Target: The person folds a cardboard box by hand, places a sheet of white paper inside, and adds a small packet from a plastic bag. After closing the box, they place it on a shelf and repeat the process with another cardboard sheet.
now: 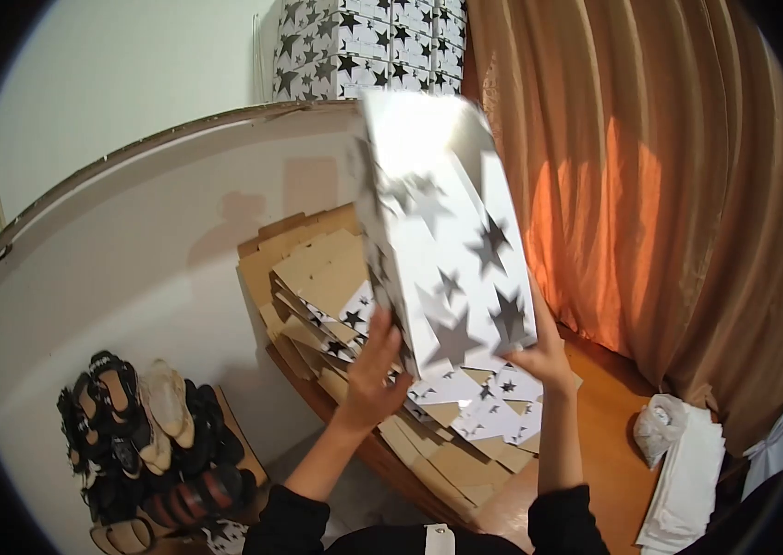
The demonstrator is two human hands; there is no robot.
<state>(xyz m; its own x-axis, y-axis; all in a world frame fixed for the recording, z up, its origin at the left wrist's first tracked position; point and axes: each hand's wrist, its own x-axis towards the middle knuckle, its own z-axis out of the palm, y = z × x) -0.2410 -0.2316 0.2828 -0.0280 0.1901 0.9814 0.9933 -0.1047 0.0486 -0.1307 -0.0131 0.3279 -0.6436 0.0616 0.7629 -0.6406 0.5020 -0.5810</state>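
Observation:
A white box with black and grey stars [452,268] is held up in front of me, tilted, its far end bright with glare. My left hand [376,375] grips its lower left edge, thumb and fingers against the side. At the lower right corner my right hand [544,347] holds the same box, with the fingers partly hidden behind it. Beneath the box lies a pile of flat cardboard pieces [318,277], some brown and some star-printed.
Stacked star-printed boxes [364,46] stand at the top. Shoes and sandals [165,416] are heaped at lower left. A brown curtain [632,185] hangs at right. White folded sheets [687,481] and a plastic bag [658,430] lie at lower right.

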